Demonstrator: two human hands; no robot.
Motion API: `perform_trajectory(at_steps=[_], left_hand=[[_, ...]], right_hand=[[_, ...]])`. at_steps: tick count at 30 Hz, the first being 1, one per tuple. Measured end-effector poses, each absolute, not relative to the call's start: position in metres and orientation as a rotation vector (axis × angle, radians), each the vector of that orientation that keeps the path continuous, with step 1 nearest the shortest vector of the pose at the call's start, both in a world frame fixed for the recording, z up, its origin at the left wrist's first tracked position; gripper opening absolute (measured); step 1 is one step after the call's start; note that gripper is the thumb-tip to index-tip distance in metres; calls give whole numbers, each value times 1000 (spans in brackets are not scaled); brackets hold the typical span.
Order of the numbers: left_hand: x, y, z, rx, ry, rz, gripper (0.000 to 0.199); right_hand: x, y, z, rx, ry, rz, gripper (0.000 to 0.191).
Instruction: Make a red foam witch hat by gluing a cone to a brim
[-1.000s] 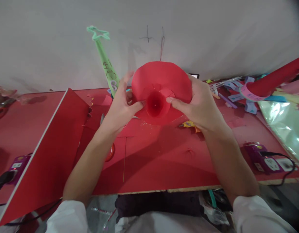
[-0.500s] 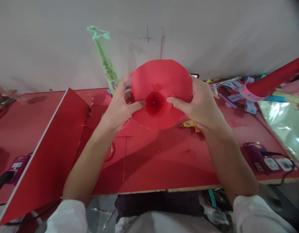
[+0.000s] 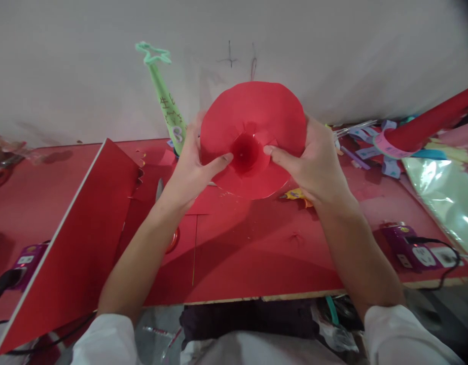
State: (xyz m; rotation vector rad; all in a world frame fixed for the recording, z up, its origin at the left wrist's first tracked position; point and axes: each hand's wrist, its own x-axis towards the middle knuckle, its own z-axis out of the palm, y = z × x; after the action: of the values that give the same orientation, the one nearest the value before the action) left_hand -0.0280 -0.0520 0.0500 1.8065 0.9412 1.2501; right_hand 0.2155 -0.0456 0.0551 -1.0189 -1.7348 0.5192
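Head view: both hands hold the red paper cone point(image 3: 228, 111) by its wide round brim, up off the red table point(image 3: 272, 263) and in front of the wall point(image 3: 332, 50). The left hand point(image 3: 191, 167) grips one side, its thumb on the near face at the edge of the central hole point(image 3: 244, 157); the right hand point(image 3: 315, 157) mirrors it, thumb beside the hole, with the other fingers mostly hidden behind the brim. Compared with half a second ago, the brim's top edge sits higher against the wall and its face turns more squarely to the camera, so it looks rounder. For the work in hand, I judge this a small re-angling that puts the join around the hole in plainer sight; the grip itself hardly differs. Small creased flaps show above the hole and at its right. What looks like a glue gun point(image 3: 294, 194) lies on the table near the right wrist, apart from the cone
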Motion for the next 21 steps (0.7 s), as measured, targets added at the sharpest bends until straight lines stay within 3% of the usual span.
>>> perform_trajectory(at_steps=[5,21], left_hand=[[-27,-49,44,1771,910,1227,93],[-24,-48,40,1756,894,1256,76]], right_hand=[[215,-47,57,-1024,-1711,518,31],[215,-49,59,-1056,-1722,526,32]])
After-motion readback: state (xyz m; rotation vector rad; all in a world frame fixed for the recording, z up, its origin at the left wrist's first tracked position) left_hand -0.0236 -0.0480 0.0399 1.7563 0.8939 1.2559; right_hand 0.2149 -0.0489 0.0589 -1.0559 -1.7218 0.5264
